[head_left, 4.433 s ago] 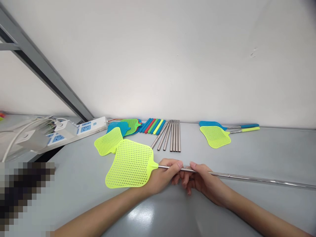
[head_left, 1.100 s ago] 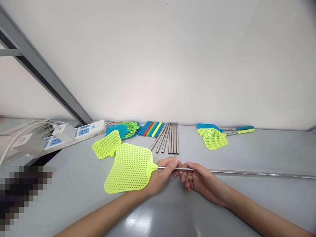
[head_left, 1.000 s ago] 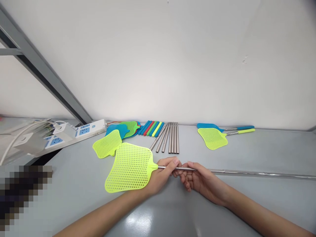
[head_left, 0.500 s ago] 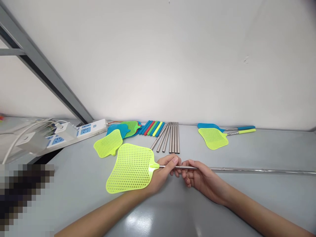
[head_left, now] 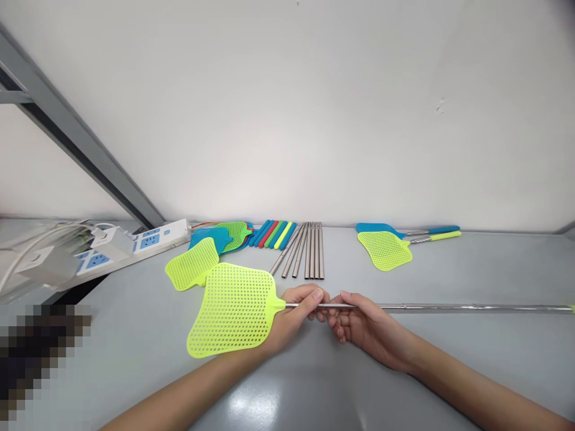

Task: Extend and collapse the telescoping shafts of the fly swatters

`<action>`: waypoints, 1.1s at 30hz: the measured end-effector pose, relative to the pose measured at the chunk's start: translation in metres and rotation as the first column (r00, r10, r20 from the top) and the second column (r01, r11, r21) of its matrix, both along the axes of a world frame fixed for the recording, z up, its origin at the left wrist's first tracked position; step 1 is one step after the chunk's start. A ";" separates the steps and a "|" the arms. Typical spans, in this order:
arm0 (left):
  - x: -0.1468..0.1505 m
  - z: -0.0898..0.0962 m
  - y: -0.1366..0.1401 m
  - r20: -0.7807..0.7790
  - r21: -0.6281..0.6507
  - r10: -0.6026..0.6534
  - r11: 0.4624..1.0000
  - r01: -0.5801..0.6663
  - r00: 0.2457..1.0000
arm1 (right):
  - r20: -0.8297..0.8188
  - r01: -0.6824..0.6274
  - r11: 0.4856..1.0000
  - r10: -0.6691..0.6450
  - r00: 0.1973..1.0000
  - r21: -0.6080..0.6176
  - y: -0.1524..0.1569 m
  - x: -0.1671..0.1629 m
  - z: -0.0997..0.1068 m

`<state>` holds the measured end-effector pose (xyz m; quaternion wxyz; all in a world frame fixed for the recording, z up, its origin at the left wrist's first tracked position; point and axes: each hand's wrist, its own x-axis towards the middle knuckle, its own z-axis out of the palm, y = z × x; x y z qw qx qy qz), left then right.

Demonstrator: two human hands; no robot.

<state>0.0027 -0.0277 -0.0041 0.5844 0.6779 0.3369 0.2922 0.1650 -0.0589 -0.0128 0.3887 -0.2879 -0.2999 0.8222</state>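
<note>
Both hands hold a fly swatter [head_left: 233, 308] with a yellow-green perforated head and a long, drawn-out metal rod running to the right edge, where a bit of yellow-green shows. My left hand [head_left: 302, 306] pinches the rod close to the head, thumb on top. Just to its right, my right hand [head_left: 363, 323] has its fingers curled around the same rod. Beyond my hands lie several metal telescopic rods [head_left: 314, 254] side by side. Left of them is a row of coloured handle grips [head_left: 272, 234] in blue, red, green and yellow.
Loose swatter heads lie at left, a yellow-green one [head_left: 193, 265] in front of blue ones [head_left: 211, 239]. Two swatters with handles, one yellow-green [head_left: 386, 251] and one blue [head_left: 380, 228], lie at back right. A white power strip [head_left: 148, 240] with cables stands at left by a metal frame [head_left: 85, 129].
The view has shifted slightly, and the rod's yellow-green far end now shows at the right edge. Both hands keep nearly the same grip on the swatter.
</note>
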 end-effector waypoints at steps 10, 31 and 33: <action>0.000 0.001 0.002 -0.070 0.046 0.020 0.999 -0.017 0.997 | -0.018 -0.068 0.995 0.067 0.998 -0.074 0.001 0.003 -0.001; 0.004 -0.001 -0.001 -0.031 -0.024 0.100 0.995 -0.101 0.995 | 0.003 -0.016 1.000 0.016 1.000 -0.007 0.002 0.000 0.000; 0.003 -0.001 -0.001 -0.032 -0.020 0.114 0.993 -0.115 0.993 | -0.001 -0.011 1.000 0.011 1.000 -0.006 0.002 0.000 0.000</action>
